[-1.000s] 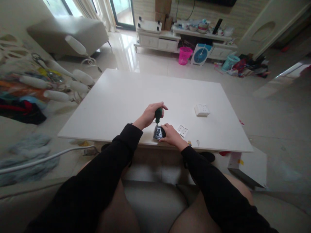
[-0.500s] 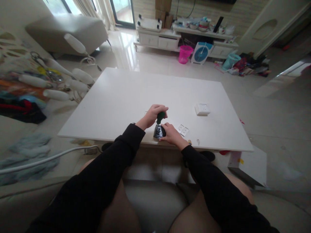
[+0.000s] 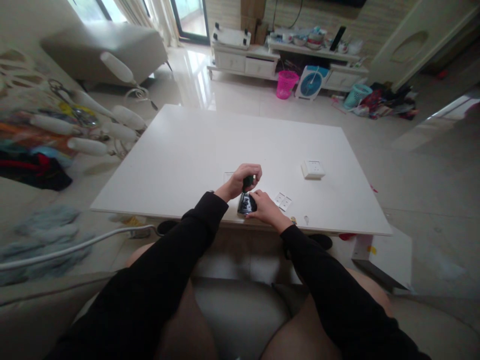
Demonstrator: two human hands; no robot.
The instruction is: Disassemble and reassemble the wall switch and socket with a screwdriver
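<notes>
My left hand (image 3: 242, 180) is wrapped round the dark green handle of a screwdriver (image 3: 247, 183), whose lower end meets the top of a small black device (image 3: 246, 204). That device lies near the table's front edge. From its right side my right hand (image 3: 262, 206) grips it, thumb at the near side and fingers at the far side. Two small white socket plates (image 3: 282, 201) lie just right of my right hand. A thin clear frame (image 3: 228, 176), partly hidden, shows behind my left hand.
A white socket box (image 3: 313, 169) stands further right on the white table (image 3: 187, 145). By the front edge lie a small brass-coloured piece (image 3: 293, 220) and a small clear piece (image 3: 306, 219). A white lamp (image 3: 127, 117) with several shades stands at the left.
My left hand has shifted slightly right and its fingers have turned on the green handle. My right hand and the black device look nearly unmoved.
</notes>
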